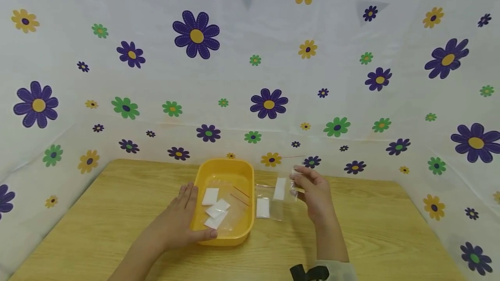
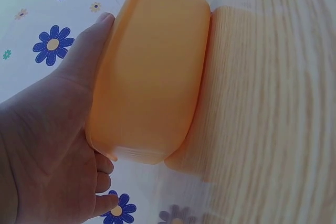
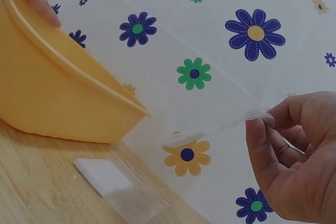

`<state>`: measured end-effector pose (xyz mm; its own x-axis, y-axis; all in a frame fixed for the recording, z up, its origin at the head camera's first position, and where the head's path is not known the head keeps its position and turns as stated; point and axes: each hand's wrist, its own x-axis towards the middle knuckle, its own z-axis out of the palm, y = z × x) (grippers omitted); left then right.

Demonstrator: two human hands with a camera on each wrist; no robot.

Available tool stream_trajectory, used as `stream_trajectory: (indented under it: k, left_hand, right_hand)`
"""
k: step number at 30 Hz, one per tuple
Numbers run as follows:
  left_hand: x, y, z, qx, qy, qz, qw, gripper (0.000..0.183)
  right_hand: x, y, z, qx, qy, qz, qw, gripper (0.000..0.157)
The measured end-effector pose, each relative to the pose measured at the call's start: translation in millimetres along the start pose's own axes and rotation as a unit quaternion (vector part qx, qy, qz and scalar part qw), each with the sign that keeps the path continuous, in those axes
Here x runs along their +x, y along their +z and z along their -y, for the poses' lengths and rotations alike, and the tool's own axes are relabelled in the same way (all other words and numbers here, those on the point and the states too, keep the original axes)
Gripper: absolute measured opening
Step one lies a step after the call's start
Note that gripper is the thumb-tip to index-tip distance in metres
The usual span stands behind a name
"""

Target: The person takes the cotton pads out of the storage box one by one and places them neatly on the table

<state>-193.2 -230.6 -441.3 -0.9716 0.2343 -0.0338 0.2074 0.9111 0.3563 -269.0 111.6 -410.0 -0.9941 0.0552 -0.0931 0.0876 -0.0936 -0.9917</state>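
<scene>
My left hand (image 1: 175, 218) rests against the near-left corner of a yellow plastic tub (image 1: 224, 241). Its straight fingers lie along the left rim and its thumb lies over the near rim. Inside the tub are several clear zip bags (image 1: 237, 216) with white rectangular pieces (image 1: 211, 196). Right of the tub, my right hand (image 1: 314, 187) pinches the crumpled edge of a clear plastic bag (image 3: 226, 126) between thumb and fingertips. A white piece (image 1: 279, 188) shows toward the bag's far end, raised above the table. Another clear bag with a white piece (image 3: 105, 176) lies flat below it.
The wood-grain table (image 1: 375, 229) extends to both sides of the tub. A white cloth with printed flowers (image 1: 234, 77) hangs behind and around it. A black strap (image 1: 308, 272) is at the right wrist, by a pale sleeve (image 1: 340, 270).
</scene>
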Motion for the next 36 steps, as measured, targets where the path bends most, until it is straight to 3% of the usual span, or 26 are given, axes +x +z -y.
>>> stream_trajectory:
  k: [36]
  left_hand:
    - [0.6, 0.7, -1.0, 0.003, 0.0, 0.006, 1.0, 0.134]
  right_hand:
    - [11.5, -22.3, -14.7, 0.0, 0.026, -0.012, 1.0, 0.033]
